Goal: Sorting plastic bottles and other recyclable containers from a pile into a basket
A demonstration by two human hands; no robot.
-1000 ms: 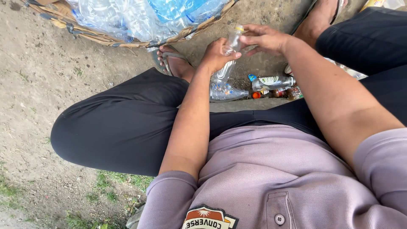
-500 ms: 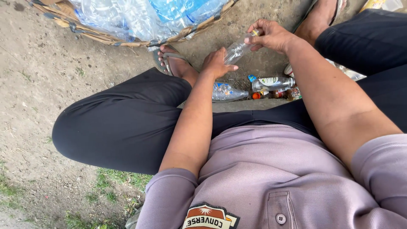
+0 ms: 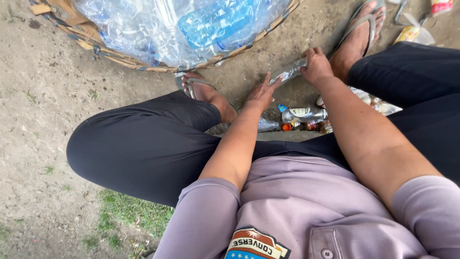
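Clear crushed plastic bottle (image 3: pixel 289 74) sits clamped in our right hand (image 3: pixel 316 67), low over the dirt ground (image 3: pixel 52 81). Our left hand (image 3: pixel 262 93) spreads open just beside its free end, holding nothing. Several bottles on the ground (image 3: pixel 299 115) wait between our feet; the woven basket (image 3: pixel 120 58) ahead already brims with clear bottles.

The ground (image 3: pixel 57 86) is bare, dusty earth with some grass (image 3: pixel 129 213) at the near edge. On it stands a woven basket (image 3: pixel 120 60) full of clear plastic bottles. Several small bottles (image 3: pixel 302 115) lie on the ground between the feet.
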